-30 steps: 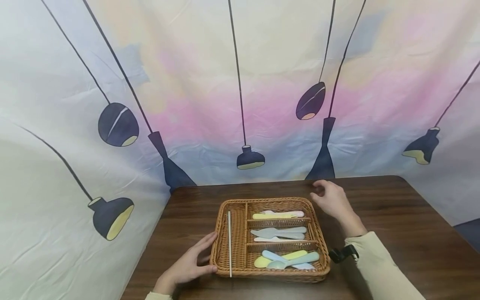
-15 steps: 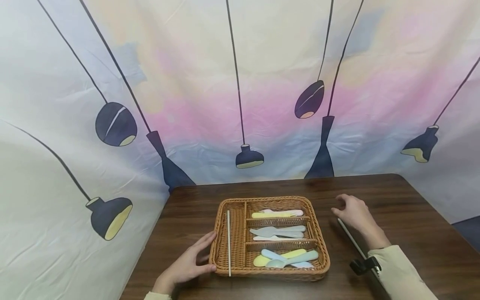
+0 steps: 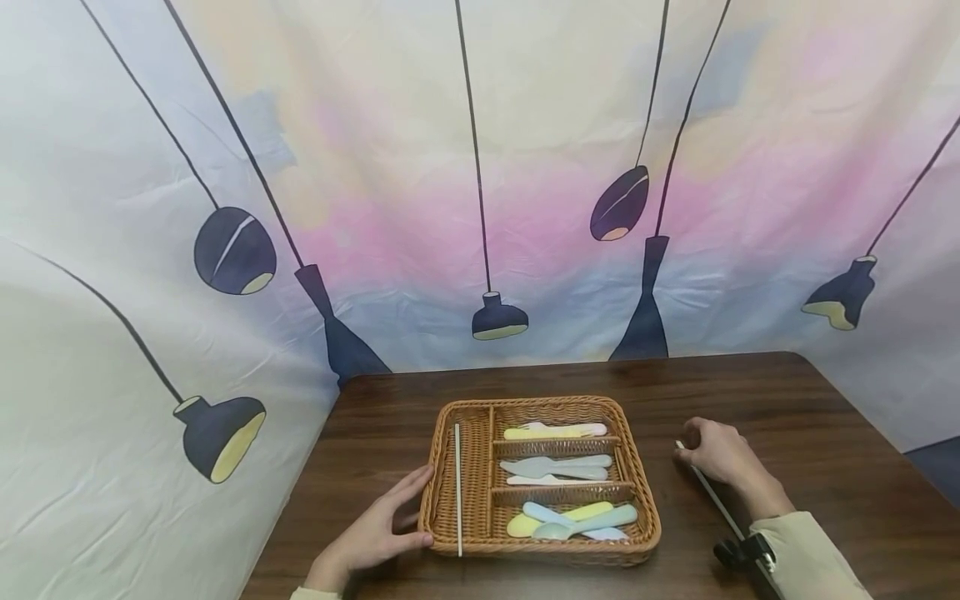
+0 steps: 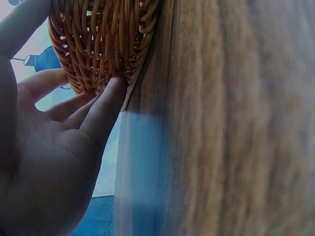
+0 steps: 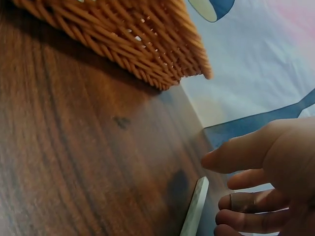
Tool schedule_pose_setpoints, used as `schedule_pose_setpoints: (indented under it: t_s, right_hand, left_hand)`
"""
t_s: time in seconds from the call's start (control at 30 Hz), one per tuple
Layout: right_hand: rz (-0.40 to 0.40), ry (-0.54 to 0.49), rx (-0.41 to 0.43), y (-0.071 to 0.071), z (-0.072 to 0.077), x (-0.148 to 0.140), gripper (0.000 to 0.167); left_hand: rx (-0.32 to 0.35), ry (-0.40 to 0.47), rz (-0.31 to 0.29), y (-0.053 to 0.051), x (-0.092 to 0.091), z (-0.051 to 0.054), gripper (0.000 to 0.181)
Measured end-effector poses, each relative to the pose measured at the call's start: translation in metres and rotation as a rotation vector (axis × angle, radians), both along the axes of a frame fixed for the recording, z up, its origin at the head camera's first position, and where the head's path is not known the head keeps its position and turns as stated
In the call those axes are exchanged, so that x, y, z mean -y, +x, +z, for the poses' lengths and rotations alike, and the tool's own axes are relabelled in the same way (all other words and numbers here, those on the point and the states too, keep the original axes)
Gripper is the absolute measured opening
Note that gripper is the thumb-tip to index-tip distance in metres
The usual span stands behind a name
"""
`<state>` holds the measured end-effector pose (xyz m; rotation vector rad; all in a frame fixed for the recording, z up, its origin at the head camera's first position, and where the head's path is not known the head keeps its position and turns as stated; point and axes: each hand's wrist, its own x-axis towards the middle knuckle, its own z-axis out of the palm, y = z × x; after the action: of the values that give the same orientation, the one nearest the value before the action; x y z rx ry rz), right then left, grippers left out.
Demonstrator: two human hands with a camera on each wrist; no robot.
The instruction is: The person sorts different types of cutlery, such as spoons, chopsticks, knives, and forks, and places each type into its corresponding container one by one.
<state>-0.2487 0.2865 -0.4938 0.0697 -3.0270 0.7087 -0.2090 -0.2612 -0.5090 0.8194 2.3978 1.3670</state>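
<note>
My left hand (image 3: pixel 375 533) steadies the wicker cutlery basket (image 3: pixel 651 508), its fairly straight fingers touching the left wall (image 4: pixel 98 49). On the table to the right lies a pale chopstick (image 3: pixel 716 498), partly hidden under my right forearm. My right hand (image 3: pixel 723 454) hovers at its far end; in the right wrist view the loosely bent fingers stand apart from the chopstick (image 5: pixel 195 209). Another chopstick (image 3: pixel 459 492) lies lengthwise in the basket's left compartment, its near end over the front rim. Pastel plastic cutlery (image 3: pixel 558 467) fills the three right compartments.
The dark wooden table (image 3: pixel 795 417) ends at a fabric backdrop (image 3: pixel 555 183) printed with hanging lamps. A black strap device (image 3: pixel 742 552) sits on the right wrist. Bare wood lies between the basket and the right hand.
My right hand has moved from the basket's far right corner rightward and nearer, to the chopstick, which has come into view on the table. The left hand and basket stay put.
</note>
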Motion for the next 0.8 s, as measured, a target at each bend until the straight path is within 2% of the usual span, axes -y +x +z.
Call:
schedule_pose_setpoints:
  t_s: [0.23, 0.37, 0.67, 0.8]
  right_hand:
    - [0.028, 0.024, 0.025, 0.0009, -0.0058, -0.0016, 0.033]
    - [0.01, 0.023, 0.048, 0.0011, -0.0058, -0.001, 0.027]
    - [-0.021, 0.021, 0.052, 0.0001, -0.0109, -0.002, 0.026]
    - [-0.015, -0.002, 0.029, 0.0013, -0.0069, -0.0032, 0.028]
  left_hand:
    - [0.014, 0.009, 0.001, 0.0004, 0.0, 0.0006, 0.09]
    - [0.016, 0.012, 0.003, 0.0005, 0.0, 0.0006, 0.09]
    - [-0.014, 0.033, -0.012, 0.0009, 0.0003, -0.0006, 0.086]
    - [-0.014, 0.026, -0.011, 0.0011, 0.0002, -0.0006, 0.086]
